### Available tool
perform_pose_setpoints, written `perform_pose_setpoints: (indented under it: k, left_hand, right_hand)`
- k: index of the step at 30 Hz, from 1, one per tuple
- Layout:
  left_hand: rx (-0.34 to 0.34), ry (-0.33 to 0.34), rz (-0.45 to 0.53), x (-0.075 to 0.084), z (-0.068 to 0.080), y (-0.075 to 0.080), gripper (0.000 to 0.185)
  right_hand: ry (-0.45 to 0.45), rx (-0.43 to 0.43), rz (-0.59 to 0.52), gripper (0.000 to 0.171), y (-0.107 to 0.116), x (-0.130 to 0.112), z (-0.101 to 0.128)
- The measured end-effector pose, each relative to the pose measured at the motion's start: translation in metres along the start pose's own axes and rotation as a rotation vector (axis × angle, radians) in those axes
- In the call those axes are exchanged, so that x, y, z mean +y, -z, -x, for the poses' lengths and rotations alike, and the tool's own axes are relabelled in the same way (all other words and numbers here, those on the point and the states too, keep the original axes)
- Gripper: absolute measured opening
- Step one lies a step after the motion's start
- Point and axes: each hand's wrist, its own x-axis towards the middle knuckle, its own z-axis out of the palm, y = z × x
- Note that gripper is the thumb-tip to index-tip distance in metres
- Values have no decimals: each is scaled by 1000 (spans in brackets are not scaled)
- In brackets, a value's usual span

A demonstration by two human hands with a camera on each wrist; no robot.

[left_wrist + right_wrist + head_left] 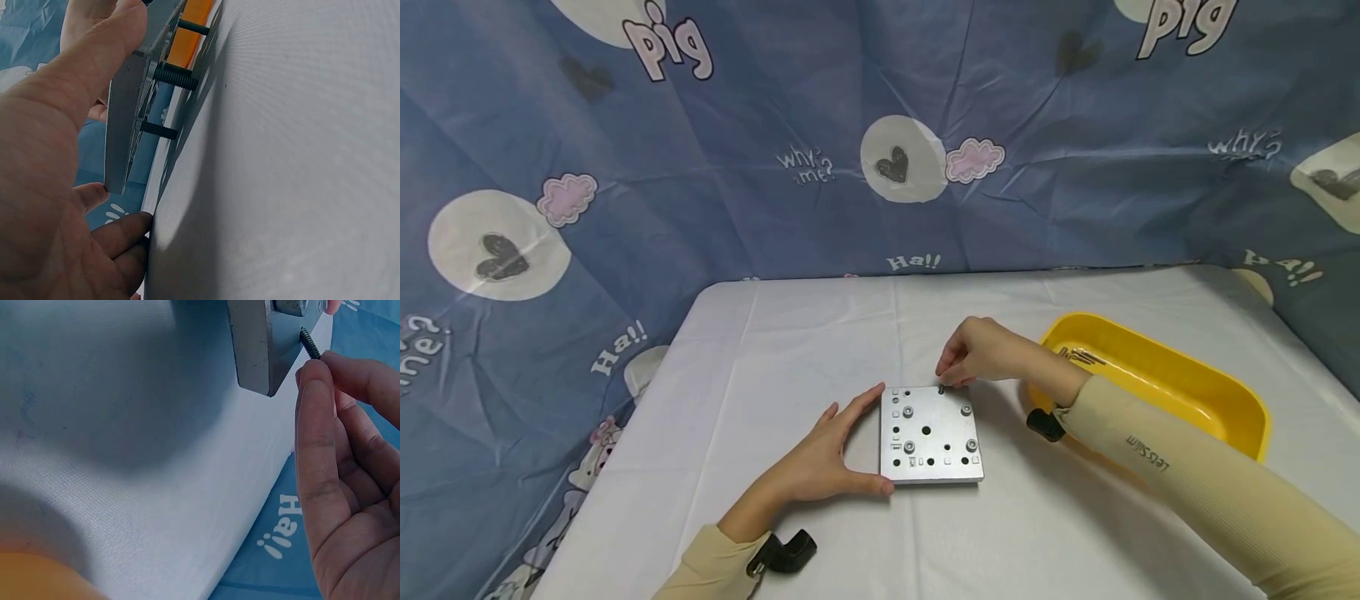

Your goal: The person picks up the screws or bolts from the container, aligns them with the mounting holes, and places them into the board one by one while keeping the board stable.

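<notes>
From my feed, left hand [820, 462] braces the metal plate [931, 435] steady with straight fingers, while right hand [981, 354] pinches a screw [309, 344] at the plate's far edge.

Right hand [350, 481] filled the right side of the frame, fingertips [310, 378] pinching a small dark threaded screw [309, 344]. Screw was tilted, its far end at the face of the flat grey metal plate [253, 344], near the plate's corner. Plate edge appeared thick and sat on the white cloth-covered table [125, 475]. A blurred yellow-orange shape [37, 578] showed at the bottom left. Blue printed cloth [281, 550] with white lettering lay below the table edge.
</notes>
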Motion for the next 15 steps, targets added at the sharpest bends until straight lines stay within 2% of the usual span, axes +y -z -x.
perform_pose_setpoints:
  k: [15]
  left_hand:
    - [-1, 6, 0, 0, 1, 0, 129]
  right_hand:
    - [-8, -12, -21, 6, 0, -6, 1]
